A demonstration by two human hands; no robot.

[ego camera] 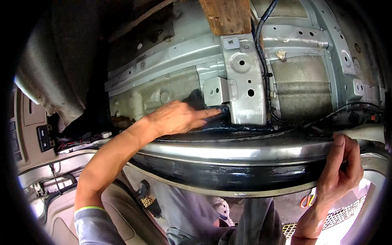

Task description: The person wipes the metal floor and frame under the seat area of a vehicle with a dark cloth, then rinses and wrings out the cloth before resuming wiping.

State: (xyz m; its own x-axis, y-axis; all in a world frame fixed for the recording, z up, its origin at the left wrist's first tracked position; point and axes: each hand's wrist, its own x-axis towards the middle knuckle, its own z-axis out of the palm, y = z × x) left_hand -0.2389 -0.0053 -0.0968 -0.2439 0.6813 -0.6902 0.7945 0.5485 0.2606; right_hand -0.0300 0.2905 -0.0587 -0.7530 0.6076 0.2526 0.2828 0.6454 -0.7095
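My left hand (174, 118) reaches over the door sill with its index finger stretched out. The fingertip touches or nearly touches dark wrapping beneath a small metal bracket (216, 91). Just below the fingers, a dark-wrapped wiring harness (242, 127) runs along the inner side of the sill. My right hand (341, 167) is raised at the right end of the metal door sill (226, 152), thumb up and fingers curled. Its fingertips meet the end of a pale trim piece (364, 133); whether they grip it cannot be made out.
A wooden block (228, 16) stands against the seat crossmember (245, 73) on the bare car floor. Corrugated cable conduit (260, 46) runs beside it. At left are a dashboard panel with a switch (45, 138) and the open door (61, 211). Orange-handled scissors or pliers (306, 201) lie below the sill.
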